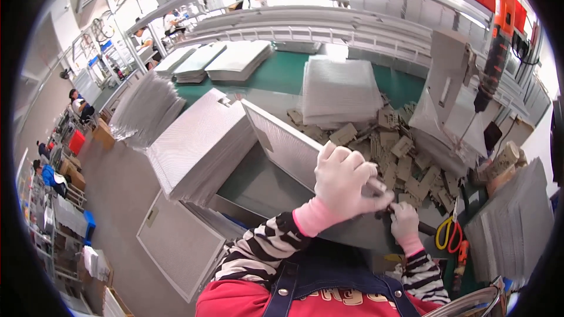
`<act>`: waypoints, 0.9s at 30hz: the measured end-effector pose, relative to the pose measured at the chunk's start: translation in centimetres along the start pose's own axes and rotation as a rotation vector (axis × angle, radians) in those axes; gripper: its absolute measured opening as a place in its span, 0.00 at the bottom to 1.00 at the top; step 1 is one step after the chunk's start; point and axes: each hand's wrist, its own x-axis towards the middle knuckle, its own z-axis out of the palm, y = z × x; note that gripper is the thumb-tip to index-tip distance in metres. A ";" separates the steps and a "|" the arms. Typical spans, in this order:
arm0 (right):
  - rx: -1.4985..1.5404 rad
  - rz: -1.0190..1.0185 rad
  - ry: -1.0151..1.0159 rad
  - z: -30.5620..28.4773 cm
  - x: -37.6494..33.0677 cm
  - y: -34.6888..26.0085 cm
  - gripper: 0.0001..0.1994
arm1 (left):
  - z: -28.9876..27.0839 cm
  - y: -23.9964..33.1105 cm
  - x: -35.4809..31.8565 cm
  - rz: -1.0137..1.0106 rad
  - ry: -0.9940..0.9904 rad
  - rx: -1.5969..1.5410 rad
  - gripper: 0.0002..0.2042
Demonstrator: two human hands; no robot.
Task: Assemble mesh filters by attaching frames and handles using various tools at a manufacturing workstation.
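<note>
My left hand (pixel 343 182), in a white glove with a pink cuff, is closed at the near end of a framed mesh panel (pixel 285 144) that stands on its edge. A small grey piece (pixel 376 186) shows at its fingers; its kind cannot be made out. Just to the right, my right hand (pixel 405 223), gloved too, is closed round a dark-handled tool (pixel 427 229). The tool's head is mostly hidden close to the left fingertips. Many small beige-grey metal plates (pixel 404 167) lie loosely heaped beyond both hands.
A tall stack of mesh panels (pixel 200 141) stands left, with another panel (pixel 179 246) leaning below it. Scissors (pixel 449 232) and an orange-handled screwdriver (pixel 463 252) lie right. An orange power screwdriver (pixel 499 35) hangs at upper right. More panel stacks (pixel 341 91) stand behind.
</note>
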 end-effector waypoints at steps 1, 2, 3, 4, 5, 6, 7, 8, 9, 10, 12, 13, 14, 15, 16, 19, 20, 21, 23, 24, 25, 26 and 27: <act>0.170 0.021 0.048 0.4 0.3 0.3 0.12 | 0.9 -0.3 -0.5 -0.010 -0.098 0.071 0.21; 0.330 0.050 0.105 0.4 0.7 1.0 0.10 | 1.2 -0.3 -0.5 -0.039 -0.123 0.094 0.24; 0.550 0.177 0.137 -0.4 1.6 0.3 0.08 | 1.1 -0.3 -0.2 -0.054 -0.134 0.100 0.24; 0.766 0.306 0.176 -1.5 2.8 -1.3 0.07 | 0.8 -0.4 0.3 -0.071 -0.147 0.102 0.23; 1.038 0.354 0.234 -3.5 3.7 -3.1 0.07 | 0.9 -0.6 0.5 -0.073 -0.200 0.127 0.24; 1.310 0.388 0.311 -5.6 4.6 -5.0 0.08 | 1.1 -0.7 0.7 -0.065 -0.196 0.164 0.23; 1.484 0.375 0.458 -6.4 5.1 -7.0 0.09 | 1.1 -0.9 0.7 -0.054 -0.181 0.173 0.23; 1.560 0.270 0.563 -7.0 5.2 -8.5 0.10 | 1.4 -1.2 0.7 -0.040 -0.163 0.176 0.23; 1.629 0.327 0.604 -7.4 5.3 -10.4 0.09 | 1.9 -1.5 0.6 -0.020 -0.135 0.162 0.22; 1.469 0.368 0.507 -7.7 5.3 -11.7 0.11 | 2.1 -1.7 0.8 -0.001 -0.101 0.157 0.21; 1.356 0.316 0.299 -7.0 4.8 -11.9 0.10 | 2.3 -1.6 0.9 0.004 -0.128 0.144 0.21; 1.475 0.300 0.289 -6.9 4.7 -12.0 0.10 | 2.6 -1.6 0.7 0.008 -0.082 0.105 0.22; 1.399 0.368 0.296 -7.6 5.1 -11.6 0.09 | 2.8 -1.6 0.7 0.010 -0.034 0.067 0.23; 1.335 0.363 0.256 -8.4 5.7 -10.8 0.10 | 2.8 -1.5 0.5 0.002 -0.017 0.046 0.26; 1.269 0.355 0.222 -9.5 6.3 -9.7 0.10 | 2.7 -0.9 0.7 0.006 -0.011 0.037 0.26; 1.022 0.288 0.045 -14.9 7.6 -7.3 0.11 | 2.7 0.3 1.2 -0.056 0.035 -0.057 0.25; 0.923 0.155 0.112 -16.7 8.1 -7.1 0.08 | 3.1 0.0 0.9 -0.019 -0.045 -0.005 0.23; 0.661 -0.020 0.184 -19.3 8.6 -7.2 0.10 | 3.3 -0.6 0.7 0.017 -0.122 0.056 0.22; 0.793 -0.019 0.281 -22.3 9.4 -7.7 0.11 | 3.1 -1.2 1.0 -0.006 -0.170 0.052 0.22; 0.869 -0.220 0.299 -22.5 9.8 -6.3 0.10 | 3.1 -1.3 1.1 0.038 -0.186 0.071 0.24; 0.554 -0.274 0.185 -22.6 11.0 -6.2 0.10 | 3.3 -1.5 1.4 0.082 -0.204 0.098 0.26; 0.240 -0.323 0.068 -22.5 11.9 -6.3 0.11 | 3.2 -1.4 1.7 0.073 -0.262 0.103 0.28; 0.180 -0.465 -0.128 -20.8 12.7 -5.6 0.13 | 3.2 -1.5 1.9 0.074 -0.264 0.099 0.28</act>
